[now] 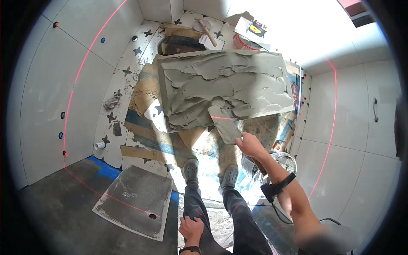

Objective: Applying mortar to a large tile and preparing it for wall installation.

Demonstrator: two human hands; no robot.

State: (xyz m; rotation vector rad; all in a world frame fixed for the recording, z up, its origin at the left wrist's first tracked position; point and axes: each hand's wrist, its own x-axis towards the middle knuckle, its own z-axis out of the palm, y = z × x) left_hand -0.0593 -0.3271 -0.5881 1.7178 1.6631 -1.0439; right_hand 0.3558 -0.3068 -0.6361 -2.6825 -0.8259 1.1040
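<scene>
A large rectangular tile (162, 78) lies in front of me, its upper face coated with thick grey mortar (221, 80) in uneven ridges. My right hand (250, 145) is closed around the handle of a trowel, which the fingers mostly hide. The mortar-smeared trowel blade (225, 127) points away from me and meets the coating at the tile's near edge. A red laser line crosses the blade. My left hand (191, 228) hangs in front of my left thigh, fingers curled in, with nothing visible in it.
A bucket (285, 161) stands beside my right forearm. At left lies a loose grey tile (136, 199) with a small round hole. Cardboard (144, 95) lies under the coated tile. Beyond it are a mallet (206, 32), a red bucket (245, 43) and a tape measure (258, 28). Tiled walls flank me.
</scene>
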